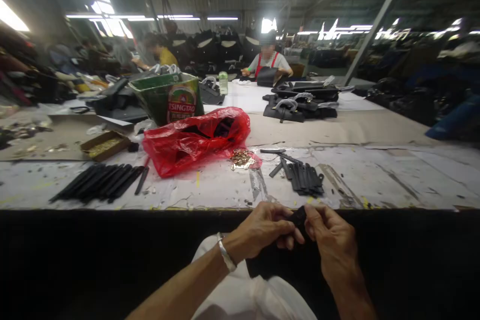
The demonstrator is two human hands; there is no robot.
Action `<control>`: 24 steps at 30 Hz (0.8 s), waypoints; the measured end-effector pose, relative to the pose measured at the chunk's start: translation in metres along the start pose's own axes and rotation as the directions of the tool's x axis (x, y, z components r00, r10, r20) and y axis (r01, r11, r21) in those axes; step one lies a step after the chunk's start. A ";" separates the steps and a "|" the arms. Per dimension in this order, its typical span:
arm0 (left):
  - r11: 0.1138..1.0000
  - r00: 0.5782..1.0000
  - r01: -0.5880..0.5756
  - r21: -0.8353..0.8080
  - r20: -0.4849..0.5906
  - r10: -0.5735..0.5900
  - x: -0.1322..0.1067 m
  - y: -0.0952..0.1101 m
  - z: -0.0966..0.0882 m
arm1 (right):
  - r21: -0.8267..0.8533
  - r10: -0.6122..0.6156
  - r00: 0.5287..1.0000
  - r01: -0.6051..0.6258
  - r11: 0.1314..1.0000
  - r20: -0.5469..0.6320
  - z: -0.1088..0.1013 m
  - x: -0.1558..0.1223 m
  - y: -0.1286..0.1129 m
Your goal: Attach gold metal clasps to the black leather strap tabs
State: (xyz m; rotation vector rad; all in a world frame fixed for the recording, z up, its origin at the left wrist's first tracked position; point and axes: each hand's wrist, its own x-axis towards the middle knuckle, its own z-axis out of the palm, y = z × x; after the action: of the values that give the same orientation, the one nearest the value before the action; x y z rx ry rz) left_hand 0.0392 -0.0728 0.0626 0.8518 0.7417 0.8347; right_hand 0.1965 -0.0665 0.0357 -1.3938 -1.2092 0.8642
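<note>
One black piece, between two hands

A small black strap-like piece stood roughly upright, pinched between the fingers of the left hand and the right hand, its lower part hidden by them.
</note>
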 end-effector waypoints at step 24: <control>0.996 0.996 -0.084 -0.036 -0.037 0.083 0.011 -0.029 -0.014 | -0.305 0.008 0.999 -0.021 0.952 -0.043 0.003 -0.001 0.011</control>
State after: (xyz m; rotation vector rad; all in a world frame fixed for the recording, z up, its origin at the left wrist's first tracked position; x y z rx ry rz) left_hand 0.0420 -0.0708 0.0285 0.8410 0.7235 0.9373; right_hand 0.1954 -0.0659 0.0247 -1.6616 -1.3435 0.6727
